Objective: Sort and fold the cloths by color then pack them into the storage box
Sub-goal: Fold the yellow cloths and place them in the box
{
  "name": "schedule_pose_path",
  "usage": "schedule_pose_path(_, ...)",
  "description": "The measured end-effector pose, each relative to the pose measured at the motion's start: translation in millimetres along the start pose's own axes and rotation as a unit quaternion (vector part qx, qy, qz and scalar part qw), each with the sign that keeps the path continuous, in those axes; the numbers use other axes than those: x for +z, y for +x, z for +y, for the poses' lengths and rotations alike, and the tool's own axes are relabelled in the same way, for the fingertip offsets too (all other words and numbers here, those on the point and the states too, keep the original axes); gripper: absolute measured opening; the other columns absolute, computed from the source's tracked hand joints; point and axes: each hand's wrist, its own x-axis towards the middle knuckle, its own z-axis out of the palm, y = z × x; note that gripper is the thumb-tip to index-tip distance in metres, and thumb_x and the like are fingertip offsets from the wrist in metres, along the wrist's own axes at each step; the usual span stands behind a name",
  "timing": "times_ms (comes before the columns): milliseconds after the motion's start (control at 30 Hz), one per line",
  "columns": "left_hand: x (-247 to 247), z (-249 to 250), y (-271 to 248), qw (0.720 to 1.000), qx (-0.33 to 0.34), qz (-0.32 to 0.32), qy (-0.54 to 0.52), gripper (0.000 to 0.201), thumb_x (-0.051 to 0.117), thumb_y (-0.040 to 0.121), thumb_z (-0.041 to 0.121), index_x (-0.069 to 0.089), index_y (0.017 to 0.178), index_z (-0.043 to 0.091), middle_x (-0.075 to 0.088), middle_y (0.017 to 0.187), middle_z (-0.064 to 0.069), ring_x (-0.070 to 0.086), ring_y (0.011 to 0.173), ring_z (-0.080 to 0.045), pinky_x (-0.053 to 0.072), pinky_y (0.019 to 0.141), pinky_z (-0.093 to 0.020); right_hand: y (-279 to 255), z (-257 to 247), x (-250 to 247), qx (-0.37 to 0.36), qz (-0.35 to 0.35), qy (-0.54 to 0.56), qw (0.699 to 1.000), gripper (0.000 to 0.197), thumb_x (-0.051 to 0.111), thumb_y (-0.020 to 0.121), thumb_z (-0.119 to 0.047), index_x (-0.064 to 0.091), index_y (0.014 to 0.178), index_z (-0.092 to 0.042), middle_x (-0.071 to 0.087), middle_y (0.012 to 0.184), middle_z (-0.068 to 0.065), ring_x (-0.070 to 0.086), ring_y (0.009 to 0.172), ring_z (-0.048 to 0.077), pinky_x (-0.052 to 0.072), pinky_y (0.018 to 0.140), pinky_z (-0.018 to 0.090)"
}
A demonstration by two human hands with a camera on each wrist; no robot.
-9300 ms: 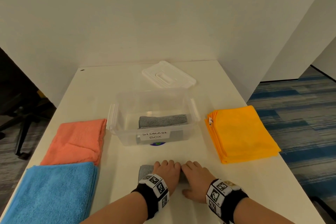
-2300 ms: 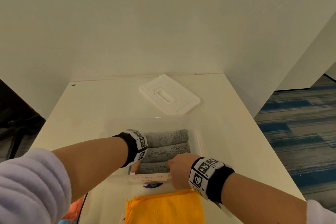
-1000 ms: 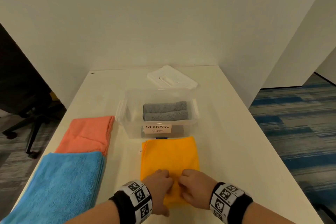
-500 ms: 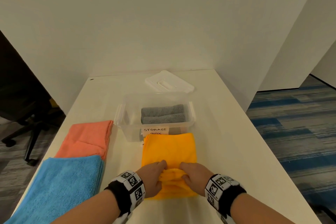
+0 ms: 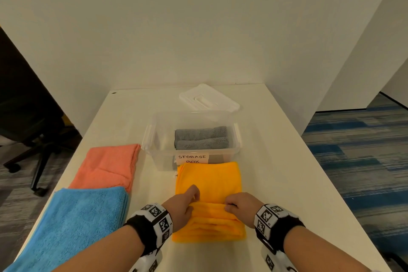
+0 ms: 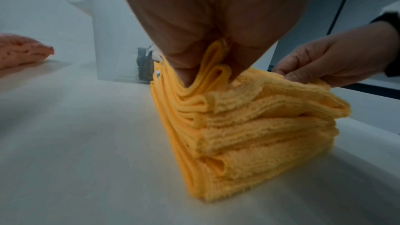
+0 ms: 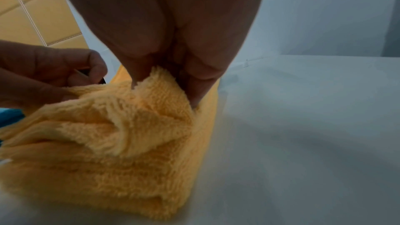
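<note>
**Orange cloth: near edge now rolling toward the box**

Half a second ago we gripped the orange cloth lower down; now its near edge is lifted and carried farther toward 12 o'clock, so the roll is under way and packing comes after. The cloth lies on the table just in front of the box, long axis from 6 to 12 o'clock. Our left hand and right hand each pinch the raised fold. Grey rolls sit inside; pink cloth and blue cloth wait at 9 o'clock.
</note>
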Motion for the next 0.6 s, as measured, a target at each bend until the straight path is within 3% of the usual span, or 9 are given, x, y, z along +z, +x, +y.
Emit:
schedule_pose_path(100,0,1,0,1.000,0.025,0.012,0.005,0.027,0.037,0.086,0.003,0.035,0.095,0.027,0.044,0.082,0.008,0.039,0.064,-0.008,0.034,0.057,-0.022,0,-3,-1,0.005,0.005,-0.002,1.000,0.025,0.043,0.100,-0.030,0.059,0.112,-0.015,0.050,0.091,-0.005,0.046,0.087,0.015,0.034,0.069,0.024)
schedule_pose_path(167,1,-1,3,0.998,0.061,0.026,0.014,0.028,0.037,0.082,-0.004,0.046,0.093,0.020,0.042,0.094,0.011,0.037,0.067,-0.002,0.031,0.058,-0.013,-1,-7,-2,0.004,0.015,0.013,1.000,0.020,0.044,0.099,-0.031,0.053,0.111,-0.018,0.055,0.094,-0.003,0.051,0.085,0.016,0.039,0.072,0.026)
schedule_pose_path(267,2,-8,5,0.997,0.069,0.042,0.017,0.030,0.039,0.086,-0.001,0.055,0.104,0.018,0.042,0.109,0.011,0.042,0.078,-0.007,0.029,0.063,-0.004,-9,-18,-4,-0.022,0.017,0.007,1.000,0.022,0.046,0.096,-0.041,0.042,0.110,-0.025,0.058,0.089,0.000,0.053,0.076,0.017,0.042,0.067,0.031)
schedule_pose_path(333,3,-10,4,0.997,0.065,0.042,0.012,0.033,0.041,0.089,0.005,0.054,0.114,0.023,0.043,0.116,0.010,0.044,0.085,-0.008,0.033,0.072,-0.009,-14,-24,-4,-0.050,0.009,-0.052,0.997,0.027,0.046,0.095,-0.041,0.038,0.117,-0.026,0.056,0.089,0.001,0.053,0.078,0.021,0.040,0.066,0.032)
schedule_pose_path(433,3,-12,3,0.997,0.071,0.029,0.015,0.032,0.045,0.091,0.013,0.052,0.119,0.026,0.042,0.120,0.010,0.045,0.087,-0.008,0.037,0.077,-0.014,-16,-26,3,-0.080,0.019,-0.118,0.990,0.036,0.044,0.095,-0.024,0.035,0.130,-0.026,0.060,0.105,0.008,0.057,0.093,0.030,0.039,0.072,0.033)
schedule_pose_path(500,2,-14,3,0.996,0.078,0.017,0.026,0.027,0.052,0.089,0.022,0.052,0.116,0.026,0.041,0.121,0.009,0.047,0.089,-0.009,0.039,0.079,-0.018,-14,-24,8,-0.081,0.021,-0.146,0.986,0.046,0.042,0.092,-0.013,0.032,0.135,-0.026,0.058,0.109,0.011,0.055,0.096,0.033,0.035,0.070,0.032)
schedule_pose_path(600,0,-15,4,0.995,0.084,-0.004,0.050,0.025,0.061,0.084,0.030,0.056,0.106,0.019,0.040,0.123,0.008,0.048,0.088,-0.012,0.039,0.077,-0.019,-13,-20,13,-0.079,0.024,-0.157,0.984,0.048,0.041,0.092,-0.009,0.032,0.137,-0.025,0.056,0.112,0.011,0.053,0.099,0.032,0.033,0.071,0.032)
